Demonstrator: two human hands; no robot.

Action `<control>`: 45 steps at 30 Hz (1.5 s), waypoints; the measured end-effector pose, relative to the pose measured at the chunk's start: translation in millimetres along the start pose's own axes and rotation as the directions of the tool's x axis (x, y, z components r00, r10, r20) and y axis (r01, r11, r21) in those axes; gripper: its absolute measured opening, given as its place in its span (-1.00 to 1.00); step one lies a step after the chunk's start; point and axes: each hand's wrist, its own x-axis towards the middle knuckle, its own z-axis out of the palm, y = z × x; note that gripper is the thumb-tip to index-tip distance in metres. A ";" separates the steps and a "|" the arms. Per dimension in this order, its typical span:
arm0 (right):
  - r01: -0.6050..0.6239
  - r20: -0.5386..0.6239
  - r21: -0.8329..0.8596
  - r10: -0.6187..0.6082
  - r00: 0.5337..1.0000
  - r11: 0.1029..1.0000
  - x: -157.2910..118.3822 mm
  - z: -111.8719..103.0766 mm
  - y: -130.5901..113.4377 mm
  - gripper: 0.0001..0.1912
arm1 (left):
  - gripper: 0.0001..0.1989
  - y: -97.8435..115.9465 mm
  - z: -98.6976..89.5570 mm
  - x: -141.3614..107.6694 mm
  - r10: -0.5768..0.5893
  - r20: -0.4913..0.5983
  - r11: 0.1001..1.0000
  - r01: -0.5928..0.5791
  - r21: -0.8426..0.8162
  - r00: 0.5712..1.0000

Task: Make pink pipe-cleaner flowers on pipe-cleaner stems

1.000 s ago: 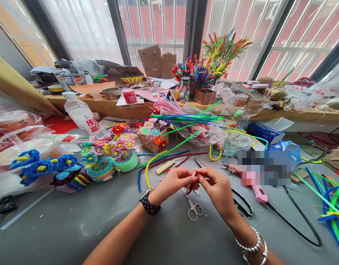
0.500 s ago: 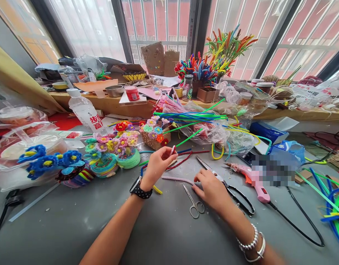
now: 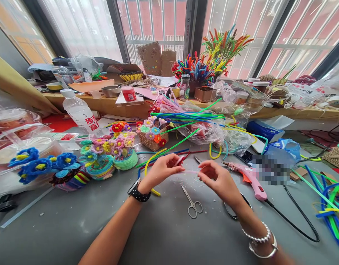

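Observation:
A thin pale pink pipe cleaner [image 3: 190, 171] stretches between my two hands above the grey table. My left hand [image 3: 162, 171] pinches its left part, and a small pink-and-white piece [image 3: 180, 160] shows at the same fingertips. At the other end, the thumb and fingers of my right hand [image 3: 220, 180] close on the pipe cleaner. Small silver scissors [image 3: 191, 204] lie on the table just below the hands. Larger black-handled scissors [image 3: 232, 211] are mostly hidden behind my right hand and wrist.
A pink glue gun [image 3: 249, 178] with a black cord lies to the right. Flower pots made of pipe cleaners [image 3: 99, 167] and a water bottle [image 3: 81, 114] stand at left. Behind are bagged pipe cleaners [image 3: 191, 121]; loose blue and green ones [image 3: 331, 206] lie far right.
My right hand has lifted the pink pipe cleaner off the table, bringing its end up level with my left hand. The view has shifted slightly; a yellow pipe cleaner shows more behind my left hand.

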 end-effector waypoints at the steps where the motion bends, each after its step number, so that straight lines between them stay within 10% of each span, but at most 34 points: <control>1: -0.037 -0.010 0.124 0.039 0.999 0.992 0.5 -2.0 -0.5 -0.79 | -0.75 1.0 -1.5 -0.1 -0.015 -0.031 0.999 0.014 -0.042 0.999; 9: -0.229 0.056 0.619 0.249 0.967 0.752 3.3 -8.1 3.2 -0.81 | -0.78 11.8 -7.3 -0.8 -0.029 -0.161 0.881 -0.051 -0.471 0.987; 24: -0.366 0.221 0.686 0.299 0.928 0.629 4.2 -11.4 8.8 -0.88 | -0.79 1.8 -2.8 4.1 0.002 -0.286 0.899 -0.127 -0.418 0.958; 29: -0.213 0.186 0.811 0.104 0.977 0.545 3.1 -13.2 4.6 -0.53 | -0.79 2.9 2.0 2.1 -0.038 -0.301 0.916 -0.087 -0.391 0.953; 36: 0.047 -0.076 0.677 0.007 0.997 0.734 2.9 -4.3 5.0 -0.80 | -0.81 2.2 16.7 0.6 0.000 -0.233 0.934 -0.083 -0.347 0.973; 45: 0.129 -0.135 0.345 -0.086 0.987 0.930 -0.2 3.1 3.0 -0.86 | -0.79 3.6 27.0 -3.7 0.118 -0.174 0.959 -0.158 -0.235 0.978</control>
